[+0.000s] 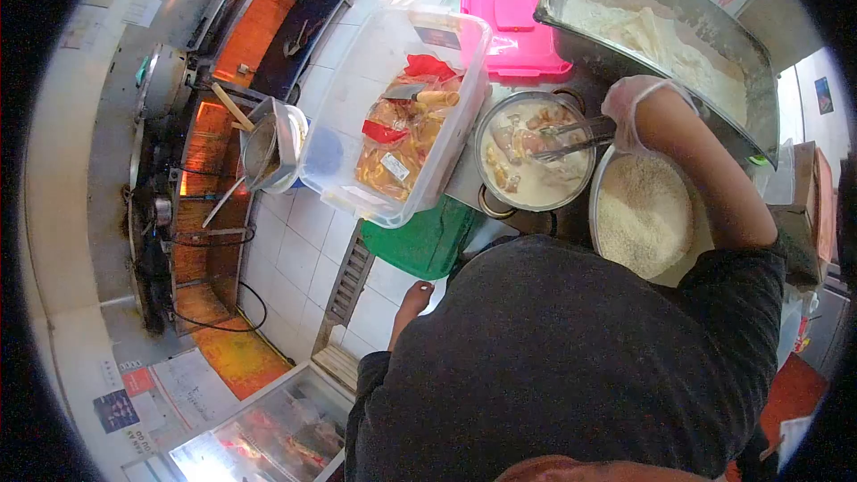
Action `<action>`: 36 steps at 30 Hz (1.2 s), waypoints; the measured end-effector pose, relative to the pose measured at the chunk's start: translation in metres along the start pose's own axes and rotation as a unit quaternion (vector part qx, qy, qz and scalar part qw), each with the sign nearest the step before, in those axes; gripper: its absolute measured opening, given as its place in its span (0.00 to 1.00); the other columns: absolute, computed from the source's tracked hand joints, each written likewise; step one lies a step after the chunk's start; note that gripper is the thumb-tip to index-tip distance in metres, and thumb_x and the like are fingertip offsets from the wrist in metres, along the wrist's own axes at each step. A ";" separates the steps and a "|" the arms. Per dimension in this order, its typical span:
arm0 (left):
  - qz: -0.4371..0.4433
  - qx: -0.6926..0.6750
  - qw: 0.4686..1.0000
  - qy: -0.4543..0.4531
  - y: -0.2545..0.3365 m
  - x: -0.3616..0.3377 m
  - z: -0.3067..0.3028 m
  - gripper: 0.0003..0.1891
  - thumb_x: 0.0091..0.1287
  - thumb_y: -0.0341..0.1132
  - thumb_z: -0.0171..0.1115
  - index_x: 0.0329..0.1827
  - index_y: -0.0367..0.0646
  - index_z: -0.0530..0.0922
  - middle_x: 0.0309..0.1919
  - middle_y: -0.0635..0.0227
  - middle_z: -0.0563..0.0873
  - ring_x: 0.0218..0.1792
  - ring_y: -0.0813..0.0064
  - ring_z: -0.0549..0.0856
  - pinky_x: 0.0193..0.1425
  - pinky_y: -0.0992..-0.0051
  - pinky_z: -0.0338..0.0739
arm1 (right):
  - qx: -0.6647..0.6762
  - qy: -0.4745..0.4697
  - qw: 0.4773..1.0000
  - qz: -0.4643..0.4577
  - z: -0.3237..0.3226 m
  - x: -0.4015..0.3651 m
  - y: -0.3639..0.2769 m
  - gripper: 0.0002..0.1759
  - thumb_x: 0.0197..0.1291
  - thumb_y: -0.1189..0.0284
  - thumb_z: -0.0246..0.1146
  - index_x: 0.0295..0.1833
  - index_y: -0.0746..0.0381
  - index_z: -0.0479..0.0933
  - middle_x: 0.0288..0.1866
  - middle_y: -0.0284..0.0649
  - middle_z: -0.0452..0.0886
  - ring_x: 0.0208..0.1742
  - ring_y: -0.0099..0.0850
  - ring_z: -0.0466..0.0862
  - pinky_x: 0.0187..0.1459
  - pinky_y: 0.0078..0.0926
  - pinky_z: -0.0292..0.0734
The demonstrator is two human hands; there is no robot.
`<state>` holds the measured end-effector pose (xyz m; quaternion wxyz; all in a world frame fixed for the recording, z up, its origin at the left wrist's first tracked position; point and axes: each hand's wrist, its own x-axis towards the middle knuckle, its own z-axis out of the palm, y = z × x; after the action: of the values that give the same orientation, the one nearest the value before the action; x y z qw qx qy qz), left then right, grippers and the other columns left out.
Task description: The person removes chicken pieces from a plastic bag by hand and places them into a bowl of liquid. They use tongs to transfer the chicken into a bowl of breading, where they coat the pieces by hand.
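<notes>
My right hand (641, 105), in a clear plastic glove, is closed round the handle end of metal tongs (585, 135). The tongs' tips reach into a round metal pot (482, 170) of pale, milky liquid. Several pieces of raw meat (511, 138) lie partly sunk in the liquid. Below my right forearm stands a tub of pale crumbs (644, 214). My left hand (412, 301) hangs low by my side, bare and loosely curled, with nothing visible in it. It is nearest to a green lid (424, 239).
A clear plastic bin (335, 187) holds bagged meat and a wooden-handled knife (428, 97). Behind the pot lies a pink lid (509, 13); a metal tray of flour (589, 22) stands at the upper right. Left are a strainer (262, 150) and cooking equipment (201, 165). A floor drain (350, 281) runs beside me.
</notes>
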<state>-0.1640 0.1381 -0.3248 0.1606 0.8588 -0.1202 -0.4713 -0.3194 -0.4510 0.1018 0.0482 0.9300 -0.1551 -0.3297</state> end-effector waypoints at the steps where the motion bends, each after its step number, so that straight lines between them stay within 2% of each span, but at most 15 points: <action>1: 0.001 0.005 1.000 -0.002 0.000 0.001 0.000 0.20 0.68 0.51 0.62 0.53 0.45 0.82 0.46 0.47 0.87 0.51 0.50 0.85 0.54 0.59 0.78 | 0.009 0.002 1.000 -0.015 0.008 0.012 0.002 0.14 0.51 0.64 0.65 0.42 0.57 0.85 0.41 0.45 0.87 0.46 0.46 0.87 0.48 0.41 0.83; 5: 0.019 0.014 1.000 0.007 0.003 0.002 0.001 0.19 0.68 0.50 0.61 0.52 0.47 0.83 0.45 0.48 0.87 0.50 0.50 0.85 0.54 0.59 0.78 | 0.028 0.035 0.996 -0.078 0.042 0.055 0.005 0.13 0.51 0.68 0.65 0.39 0.64 0.87 0.41 0.52 0.87 0.44 0.47 0.88 0.46 0.40 0.84; 9: 0.028 0.004 1.000 -0.004 -0.001 -0.004 0.000 0.18 0.69 0.50 0.61 0.51 0.48 0.83 0.45 0.50 0.87 0.50 0.51 0.85 0.54 0.59 0.78 | 0.085 0.000 0.996 -0.031 0.071 0.070 0.009 0.15 0.54 0.64 0.64 0.40 0.62 0.87 0.40 0.52 0.87 0.43 0.48 0.88 0.47 0.41 0.83; 12: 0.001 0.048 0.999 0.014 0.010 -0.014 0.000 0.18 0.70 0.50 0.60 0.52 0.48 0.82 0.46 0.50 0.87 0.51 0.51 0.85 0.54 0.59 0.78 | 0.092 -0.023 0.995 -0.021 0.070 0.063 0.003 0.15 0.56 0.62 0.62 0.41 0.60 0.86 0.40 0.52 0.86 0.44 0.50 0.86 0.47 0.44 0.81; 14: 0.017 0.047 0.999 0.002 -0.007 -0.006 0.004 0.18 0.70 0.50 0.60 0.52 0.48 0.82 0.46 0.49 0.87 0.51 0.51 0.85 0.54 0.59 0.78 | 0.117 -0.020 0.992 -0.031 0.071 0.058 0.008 0.15 0.56 0.62 0.62 0.42 0.60 0.86 0.39 0.52 0.85 0.43 0.51 0.85 0.47 0.44 0.80; 21: 0.016 0.026 0.999 -0.010 -0.042 0.015 0.016 0.19 0.71 0.51 0.58 0.54 0.47 0.81 0.48 0.48 0.86 0.52 0.50 0.85 0.56 0.59 0.78 | 0.139 0.072 0.985 -0.071 0.041 0.014 0.026 0.14 0.51 0.64 0.65 0.41 0.58 0.83 0.35 0.50 0.84 0.41 0.52 0.84 0.45 0.46 0.79; 24: 0.008 0.009 1.000 -0.017 -0.030 0.007 0.010 0.19 0.71 0.50 0.57 0.54 0.46 0.81 0.50 0.48 0.86 0.52 0.49 0.85 0.56 0.59 0.78 | 0.118 0.094 0.984 -0.094 0.041 0.006 0.029 0.14 0.48 0.66 0.67 0.42 0.56 0.84 0.34 0.48 0.84 0.41 0.51 0.84 0.44 0.45 0.80; 30: -0.013 0.002 1.000 -0.008 -0.017 0.005 0.006 0.21 0.68 0.50 0.60 0.55 0.45 0.81 0.49 0.49 0.86 0.53 0.50 0.85 0.56 0.60 0.78 | 0.037 0.110 0.993 -0.009 0.037 -0.010 0.020 0.18 0.46 0.67 0.70 0.46 0.52 0.84 0.37 0.42 0.86 0.43 0.46 0.87 0.44 0.42 0.82; 33: -0.006 0.025 1.000 0.013 -0.005 -0.002 0.002 0.21 0.68 0.50 0.61 0.55 0.46 0.81 0.48 0.49 0.87 0.52 0.51 0.85 0.56 0.61 0.78 | -0.008 0.134 0.991 0.013 0.023 -0.021 0.007 0.17 0.52 0.65 0.69 0.50 0.50 0.84 0.40 0.41 0.87 0.45 0.44 0.87 0.43 0.42 0.83; 36: 0.069 0.006 0.998 -0.006 -0.025 0.007 0.002 0.20 0.68 0.50 0.62 0.55 0.46 0.81 0.48 0.51 0.87 0.50 0.54 0.86 0.54 0.62 0.78 | 0.005 0.095 0.995 0.004 0.008 -0.023 -0.007 0.14 0.60 0.64 0.65 0.52 0.48 0.84 0.39 0.42 0.87 0.44 0.45 0.88 0.42 0.42 0.83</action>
<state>-0.1608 0.1589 -0.3408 0.1867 0.8466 -0.1830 -0.4635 -0.3393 -0.4372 0.1079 0.0599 0.9568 -0.1549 -0.2387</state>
